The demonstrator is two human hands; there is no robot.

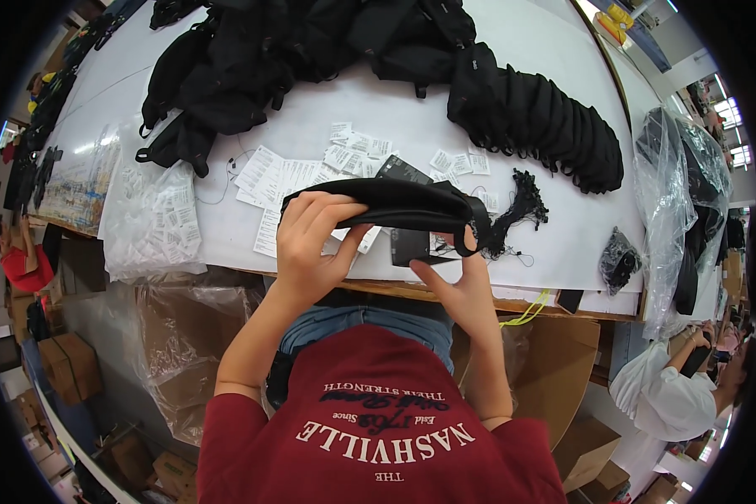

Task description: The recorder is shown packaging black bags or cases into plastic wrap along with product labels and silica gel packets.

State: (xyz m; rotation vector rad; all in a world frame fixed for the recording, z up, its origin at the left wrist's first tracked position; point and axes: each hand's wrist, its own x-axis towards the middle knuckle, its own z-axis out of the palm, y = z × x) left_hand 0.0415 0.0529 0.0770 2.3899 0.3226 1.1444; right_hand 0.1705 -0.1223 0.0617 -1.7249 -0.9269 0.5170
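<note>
A black fabric bag (386, 202) is held up in front of me above the table's near edge. My left hand (311, 248) grips its left end, fingers over the outside and thumb below. At the right end my right hand (462, 281) has its fingertips by the bag's strap, partly hidden behind it, with the thumb held apart. Under and beyond the bag lie white printed labels (344, 155) and black hang tags (403, 170). A bunch of black tag strings (522, 206) lies just right of the bag.
Black bags are heaped (294, 50) at the back, with a tight row of them (538, 126) at right. A clear plastic bag of labels (155, 223) hangs over the left edge. A small plastic bag (620, 260) and a phone (569, 300) lie at right. Cardboard boxes (189, 328) stand below; other people work at both sides.
</note>
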